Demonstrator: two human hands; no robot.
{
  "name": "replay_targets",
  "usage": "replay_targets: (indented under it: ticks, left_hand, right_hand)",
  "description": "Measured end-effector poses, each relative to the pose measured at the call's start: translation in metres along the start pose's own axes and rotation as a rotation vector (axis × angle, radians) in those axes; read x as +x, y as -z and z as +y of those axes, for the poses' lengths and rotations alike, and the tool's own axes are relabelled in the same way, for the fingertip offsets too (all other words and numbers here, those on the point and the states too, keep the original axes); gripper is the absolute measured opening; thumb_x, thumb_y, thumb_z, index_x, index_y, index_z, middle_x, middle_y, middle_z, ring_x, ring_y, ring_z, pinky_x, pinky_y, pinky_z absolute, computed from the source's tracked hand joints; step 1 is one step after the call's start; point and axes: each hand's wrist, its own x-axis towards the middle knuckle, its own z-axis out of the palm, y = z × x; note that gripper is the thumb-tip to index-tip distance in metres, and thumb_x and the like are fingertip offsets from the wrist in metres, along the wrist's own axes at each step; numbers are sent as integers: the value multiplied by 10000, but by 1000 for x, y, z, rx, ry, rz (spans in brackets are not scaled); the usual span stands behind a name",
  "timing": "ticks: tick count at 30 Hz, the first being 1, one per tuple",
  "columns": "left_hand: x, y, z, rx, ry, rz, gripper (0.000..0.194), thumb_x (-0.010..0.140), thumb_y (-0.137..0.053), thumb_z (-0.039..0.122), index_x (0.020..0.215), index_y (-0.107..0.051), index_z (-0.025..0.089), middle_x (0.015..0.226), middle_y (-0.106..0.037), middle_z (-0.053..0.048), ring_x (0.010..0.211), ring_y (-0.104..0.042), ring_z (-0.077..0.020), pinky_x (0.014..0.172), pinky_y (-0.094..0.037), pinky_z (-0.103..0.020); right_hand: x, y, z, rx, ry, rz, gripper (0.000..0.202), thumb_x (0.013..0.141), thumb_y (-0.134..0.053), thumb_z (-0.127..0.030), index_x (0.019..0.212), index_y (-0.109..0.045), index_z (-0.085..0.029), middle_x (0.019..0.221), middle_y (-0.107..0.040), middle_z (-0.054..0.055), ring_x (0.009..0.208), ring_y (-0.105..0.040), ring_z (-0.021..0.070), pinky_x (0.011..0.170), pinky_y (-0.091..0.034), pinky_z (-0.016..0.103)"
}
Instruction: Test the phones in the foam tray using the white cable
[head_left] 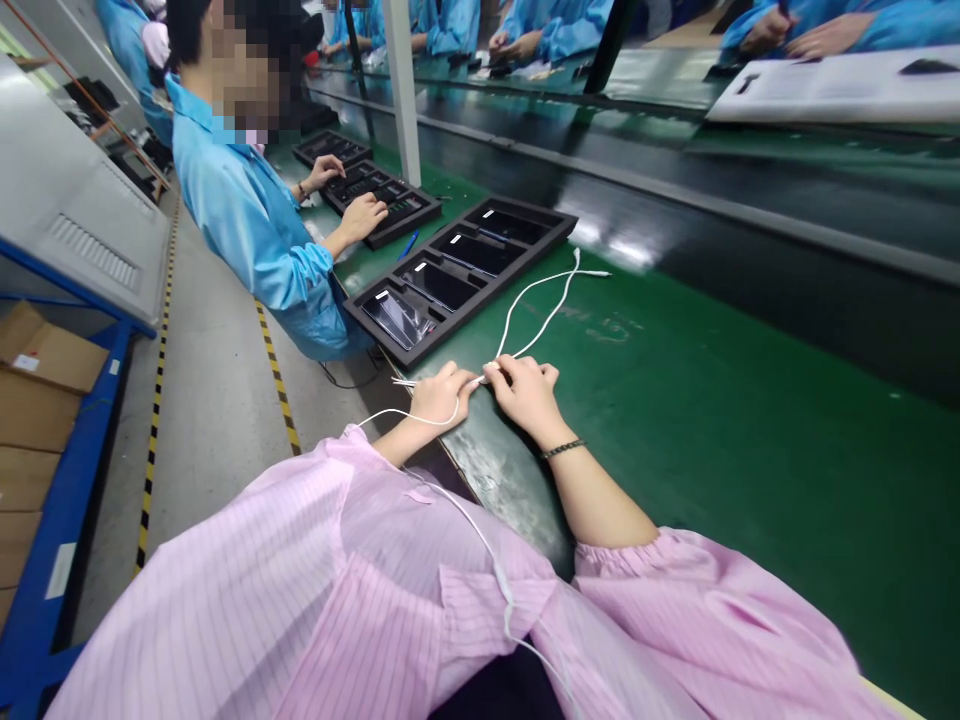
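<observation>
A bundled white cable (pixel 540 332) runs between my two hands at the near edge of the green table. My left hand (pixel 442 395) is closed on the folded cable, whose thin loops stick out past its far side. The fingers of my right hand (pixel 525 392) pinch the same cable close beside the left ones. Beyond them, two loose ends lie crossed on the tabletop, their plugs near the black tray. Another thin white cord (pixel 480 540) hangs from my left wrist area down over my pink striped smock.
Left of the cable lies a black foam tray (pixel 450 310) holding several dark phone-like panels with small white labels. A blue pen (pixel 409 245) is beside it. A co-worker in blue (pixel 232 220) handles other trays (pixel 382 205). A dark conveyor (pixel 675 215) runs behind; more workers sit across.
</observation>
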Motion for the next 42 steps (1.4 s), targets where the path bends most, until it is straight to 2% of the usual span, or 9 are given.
replay_targets:
  ticks: [7,11,16,22,26,30,35,39,42]
  left_hand:
    - [3,-2,-2,-57,-15,24,329,1048,-400,373,1208,-671,275,1122,-659,-40,953,-707,-207,766,-526,-284]
    - [3,-5,-4,-81,-26,41,304,1042,-427,363,1199,-671,274,1117,-664,-35,945,-707,-199,772,-527,-277]
    - [1,-7,-6,-91,-43,51,291,1041,-443,362,1172,-686,269,1083,-675,-28,913,-712,-196,753,-525,-279]
    - [-2,-5,-5,-141,-44,58,283,1025,-481,385,1150,-703,261,1085,-695,-27,958,-719,-189,766,-526,-268]
    - [0,-1,3,-191,-73,69,312,999,-531,433,1201,-695,261,1155,-713,-22,1016,-712,-209,827,-531,-281]
    - [27,4,19,-343,-34,35,354,1040,-416,383,1170,-705,227,1207,-712,-53,1109,-673,-237,941,-505,-320]
    - [84,6,24,-641,-75,-153,532,1049,-348,464,1084,-740,104,1097,-752,-114,1041,-682,-230,967,-499,-322]
    - [100,0,14,-960,-195,-298,526,908,-619,547,1101,-750,75,1084,-759,-132,996,-678,-215,973,-486,-329]
    - [95,-3,7,-963,-233,-245,488,737,-797,530,965,-784,100,957,-765,-98,862,-653,-178,856,-488,-284]
  right_hand:
    - [10,-3,5,140,-111,78,460,908,-447,-582,650,-529,-209,580,-542,-8,605,-491,167,805,-347,372]
    - [13,-5,10,260,-141,153,557,854,-465,-735,662,-544,-218,571,-540,-8,579,-479,160,705,-387,332]
    - [24,0,24,443,-176,256,670,820,-356,-878,703,-502,-234,619,-551,30,565,-475,168,546,-384,304]
    - [23,10,27,581,-145,263,691,722,-493,-924,741,-545,-235,661,-569,28,650,-537,186,627,-462,329]
    - [19,12,23,612,-115,234,645,690,-609,-865,786,-583,-228,683,-579,18,659,-530,177,644,-461,323]
    - [15,10,20,583,-89,208,525,699,-711,-726,775,-593,-220,652,-540,-11,594,-442,139,591,-405,295]
    - [14,12,22,560,-64,194,463,725,-705,-663,758,-619,-209,725,-622,20,668,-530,163,695,-472,323]
    - [16,17,28,584,-74,174,494,739,-670,-703,773,-636,-211,787,-683,59,709,-594,196,701,-512,343]
    - [16,19,32,594,-86,148,510,757,-656,-715,803,-657,-207,819,-697,80,726,-609,206,700,-523,352]
